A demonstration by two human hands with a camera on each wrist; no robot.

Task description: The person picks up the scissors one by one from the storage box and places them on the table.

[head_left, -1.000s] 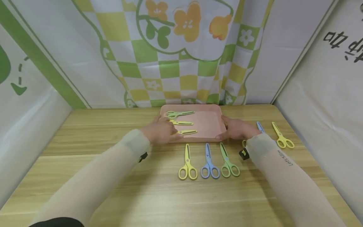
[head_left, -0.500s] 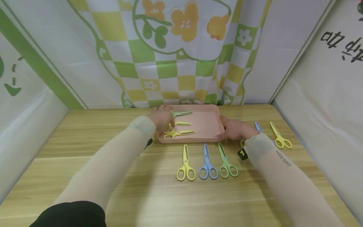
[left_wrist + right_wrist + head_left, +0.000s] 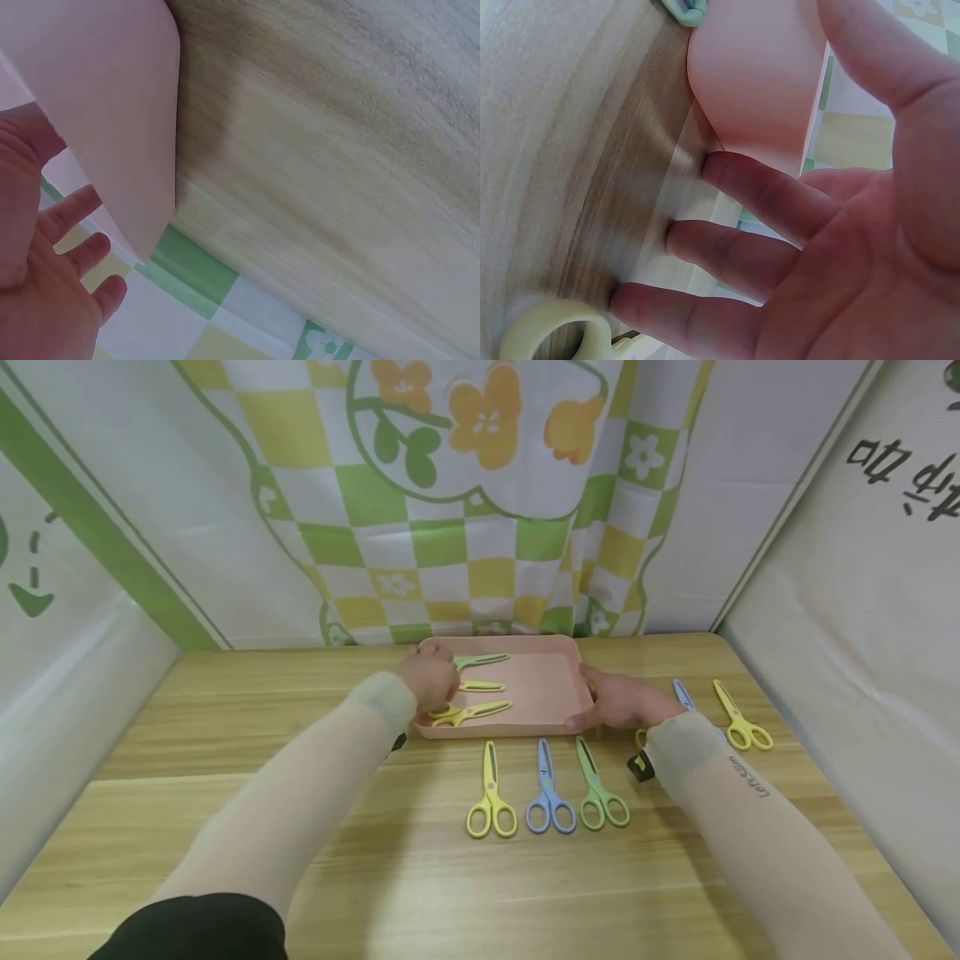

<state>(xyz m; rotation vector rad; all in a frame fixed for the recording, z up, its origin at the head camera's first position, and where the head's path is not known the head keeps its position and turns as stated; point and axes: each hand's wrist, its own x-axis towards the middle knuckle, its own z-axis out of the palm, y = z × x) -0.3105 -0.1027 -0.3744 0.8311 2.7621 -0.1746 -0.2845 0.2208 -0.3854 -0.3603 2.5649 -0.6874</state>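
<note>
A pink tray (image 3: 551,689) lies at the back of the table. Inside its left part are green scissors (image 3: 486,658), yellow scissors (image 3: 483,687) in the middle, and another yellow pair (image 3: 480,712) nearest the front wall, slightly tilted. My left hand (image 3: 431,678) reaches over the left wall, covering the handles of the upper two pairs. In the left wrist view, the wall (image 3: 127,127) hides its thumb and index tips, so a grip cannot be made out; the other fingers are loosely extended. My right hand (image 3: 622,700) rests at the tray's right end, thumb by the rim, fingers spread.
Before the tray lie yellow scissors (image 3: 491,793), blue scissors (image 3: 550,789) and green scissors (image 3: 597,785) in a row. Further right are another blue pair (image 3: 683,695), partly behind the right wrist, and yellow scissors (image 3: 740,718). A checkered curtain (image 3: 442,552) hangs behind the tray.
My left hand has moved up from the tray's front left corner to the handles further back, uncovering the front yellow scissors, which now tilt slightly more. My right hand has stayed in place.
</note>
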